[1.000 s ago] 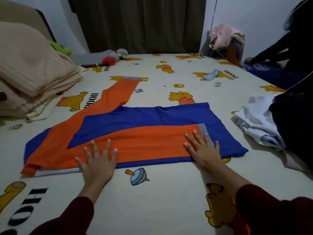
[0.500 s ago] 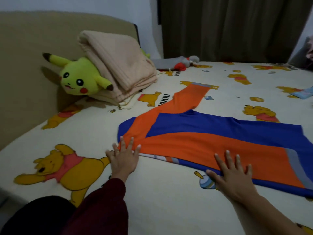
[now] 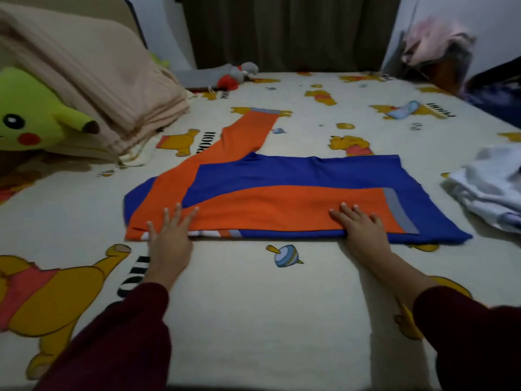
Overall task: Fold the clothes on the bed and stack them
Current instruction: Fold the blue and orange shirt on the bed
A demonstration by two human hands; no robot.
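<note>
An orange and blue long-sleeved shirt (image 3: pixel 282 204) lies flat across the bed (image 3: pixel 253 320), one orange sleeve folded over the body and the other sleeve (image 3: pixel 248 131) stretched away toward the far side. My left hand (image 3: pixel 169 235) presses flat on the shirt's near left corner, fingers spread. My right hand (image 3: pixel 361 227) rests flat on the near edge further right, beside the grey cuff (image 3: pixel 397 210). A crumpled white garment (image 3: pixel 490 187) lies at the right edge of the bed.
A folded beige blanket (image 3: pixel 93 77) and a yellow plush toy (image 3: pixel 31 117) sit at the far left. A grey and red plush (image 3: pixel 234 76) lies by the curtain. Pink clothes (image 3: pixel 434 43) pile at the back right, dark fabric (image 3: pixel 499 91) at the right edge.
The view swung left and then back to centre. My left hand slid left to the shirt's near left corner; my right hand stayed flat on the near edge.
</note>
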